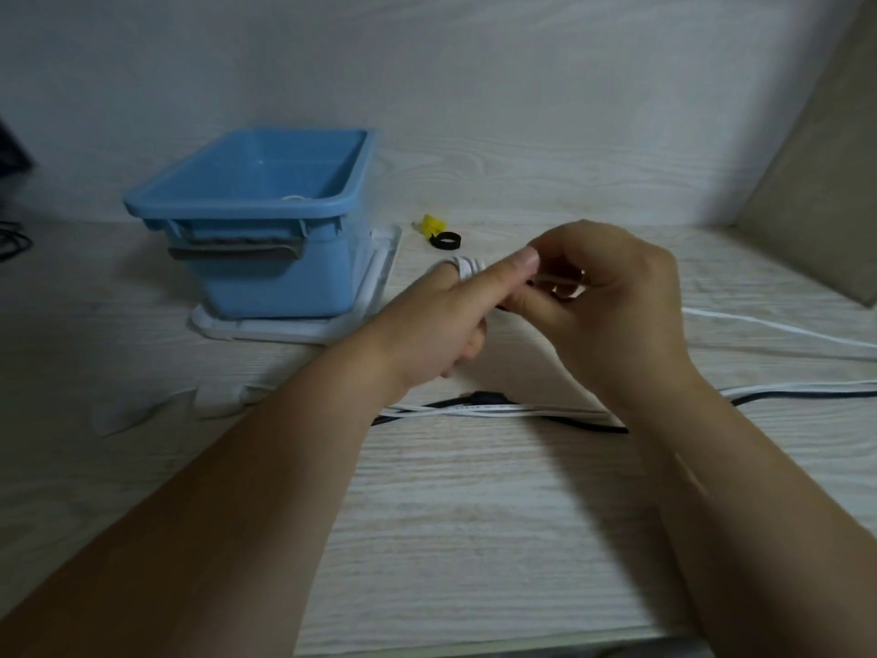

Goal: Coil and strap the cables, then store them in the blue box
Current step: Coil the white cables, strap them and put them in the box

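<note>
White cable (467,269) is held in small loops above the desk (474,515), just right of the blue box (265,277). The loops are gripped by the left hand (427,320), forefinger extended. A strand is pinched between fingers of the right hand (612,296). The cable is judged light, limp and springy, so the loops are best clamped where they cross. Its slack trails rightward near a black cable (807,395).

Pale wood-grain desk (474,515) against white wall (474,64), perhaps a beige panel (816,182) right.
</note>
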